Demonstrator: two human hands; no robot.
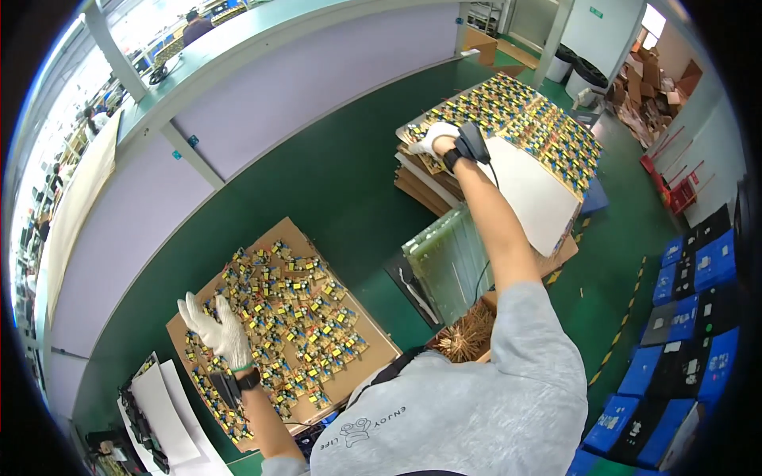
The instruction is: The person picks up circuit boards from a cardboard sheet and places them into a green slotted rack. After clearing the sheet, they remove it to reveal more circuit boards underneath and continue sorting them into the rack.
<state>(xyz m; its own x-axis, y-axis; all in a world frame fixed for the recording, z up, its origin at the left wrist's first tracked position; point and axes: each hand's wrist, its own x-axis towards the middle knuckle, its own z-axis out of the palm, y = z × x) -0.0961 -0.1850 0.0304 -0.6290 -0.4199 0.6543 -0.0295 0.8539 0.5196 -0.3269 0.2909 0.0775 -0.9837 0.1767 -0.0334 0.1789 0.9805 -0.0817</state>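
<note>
Left gloved hand (pixel 218 332), fingers extended and parted, held nothing visible over small circuit boards (pixel 294 309) on a cardboard sheet (pixel 370 371). To its right stood greenish panels (pixel 451 266). Farther off, the right gloved hand (pixel 433 140) was at the left corner of more circuit boards (pixel 516 103); its grip could not be told.

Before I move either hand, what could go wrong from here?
Your right hand is at the corner of the stack, where small circuit boards sit close to the edge; a bump might knock some off. The cord hanging by your right wrist could snag on the greenish panels. Your left hand is over crowded boards on cardboard, so your wristband might catch some.
</note>
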